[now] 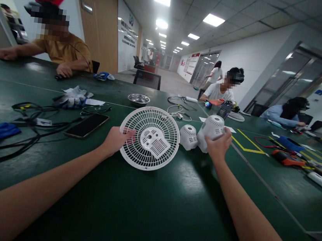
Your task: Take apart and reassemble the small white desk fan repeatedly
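Note:
My left hand point(117, 140) grips the left rim of a round white fan grille point(151, 164), thumb over its front. The grille tilts up off the green table, its slotted centre plate facing me. On the right, my right hand point(218, 145) is closed around a white plastic fan motor housing point(213, 127) with vent slots on top; the fingers behind it are partly hidden. Between the grille and that piece stands a second, smaller white vented housing point(188, 137).
A steel bowl point(138, 99) stands behind the grille. To the left lie a phone point(87, 125), black cables point(35, 130) and work gloves point(71, 97). An orange multimeter point(288, 158) lies at the right. Co-workers sit across the green table point(149, 213).

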Action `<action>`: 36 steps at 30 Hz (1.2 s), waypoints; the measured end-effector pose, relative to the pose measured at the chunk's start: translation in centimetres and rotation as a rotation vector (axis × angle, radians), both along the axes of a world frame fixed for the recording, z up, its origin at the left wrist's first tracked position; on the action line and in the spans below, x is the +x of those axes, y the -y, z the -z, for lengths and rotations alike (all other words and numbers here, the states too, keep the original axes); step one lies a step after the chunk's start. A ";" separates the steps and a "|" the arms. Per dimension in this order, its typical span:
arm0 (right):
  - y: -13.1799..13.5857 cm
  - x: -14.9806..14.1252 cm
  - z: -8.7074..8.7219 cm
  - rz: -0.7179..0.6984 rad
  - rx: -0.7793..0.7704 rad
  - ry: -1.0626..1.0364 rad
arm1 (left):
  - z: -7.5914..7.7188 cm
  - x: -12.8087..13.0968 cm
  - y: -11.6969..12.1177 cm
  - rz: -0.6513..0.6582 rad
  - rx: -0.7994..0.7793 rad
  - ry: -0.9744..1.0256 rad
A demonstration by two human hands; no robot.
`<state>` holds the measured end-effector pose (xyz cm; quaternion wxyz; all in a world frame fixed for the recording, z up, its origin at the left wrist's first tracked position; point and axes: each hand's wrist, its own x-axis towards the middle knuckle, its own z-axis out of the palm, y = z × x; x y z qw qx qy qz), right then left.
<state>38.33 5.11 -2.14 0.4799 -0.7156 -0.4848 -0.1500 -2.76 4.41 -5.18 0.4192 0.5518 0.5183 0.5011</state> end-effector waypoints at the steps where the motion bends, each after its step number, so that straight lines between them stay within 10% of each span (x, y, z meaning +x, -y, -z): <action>1: -0.4 0.7 0.5 -0.040 -0.101 -0.125 | 0.0 0.0 0.0 0.002 0.008 -0.007; 4: -1.5 2.0 1.4 -0.019 -0.251 -0.307 | -0.2 0.1 0.1 -0.009 0.005 0.006; 11: -1.2 -0.5 -1.3 0.004 0.117 -0.218 | -0.5 0.4 0.1 0.007 -0.021 0.051; 18: -1.3 -4.8 0.0 -0.215 -0.163 -0.082 | -0.3 0.2 0.1 0.024 -0.001 0.013; 27: -1.2 4.1 0.2 -0.037 -0.126 -0.229 | -0.3 0.0 0.2 0.027 -0.043 0.008; 36: -1.7 4.7 -0.2 -0.130 0.133 -0.150 | 0.3 0.0 -0.5 0.018 -0.007 0.003</action>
